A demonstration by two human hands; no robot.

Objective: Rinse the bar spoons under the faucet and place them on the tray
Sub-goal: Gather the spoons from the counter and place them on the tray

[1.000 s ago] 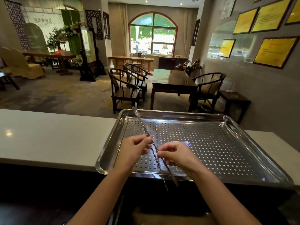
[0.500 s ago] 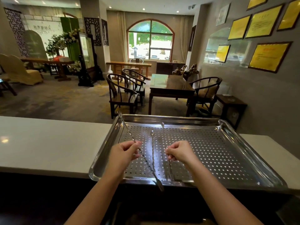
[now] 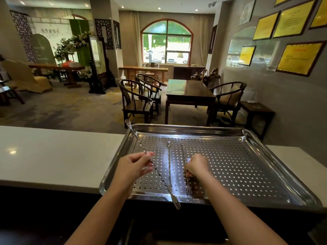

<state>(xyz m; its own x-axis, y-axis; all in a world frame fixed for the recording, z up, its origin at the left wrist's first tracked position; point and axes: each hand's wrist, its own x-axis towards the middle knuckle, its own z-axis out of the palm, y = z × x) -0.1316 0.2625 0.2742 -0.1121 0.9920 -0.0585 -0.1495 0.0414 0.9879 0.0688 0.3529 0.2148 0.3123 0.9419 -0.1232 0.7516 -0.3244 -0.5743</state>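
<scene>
A perforated steel tray [image 3: 247, 174] lies on the white counter. My left hand [image 3: 134, 165] pinches a long twisted bar spoon [image 3: 159, 174] at mid-shaft; it slants over the tray's left side, bowl end past the far left rim, fork end hanging over the near rim. A second bar spoon [image 3: 169, 165] lies flat on the tray between my hands, free of both. My right hand [image 3: 196, 166] rests low on the tray, fingers closed on a third bar spoon [image 3: 184, 154] that lies beside the second one, its fork end near the front rim.
The white counter [image 3: 53, 156] stretches left of the tray and continues to its right. Below the near edge it is dark; no faucet or sink shows. Beyond the counter are wooden chairs [image 3: 136, 101], a dark table [image 3: 189, 94] and a wall with framed plaques.
The spoons bunched between both hands have been spread apart: one now lies free on the tray, my right hand lowered another beside it, and my left hand drew its spoon leftward.
</scene>
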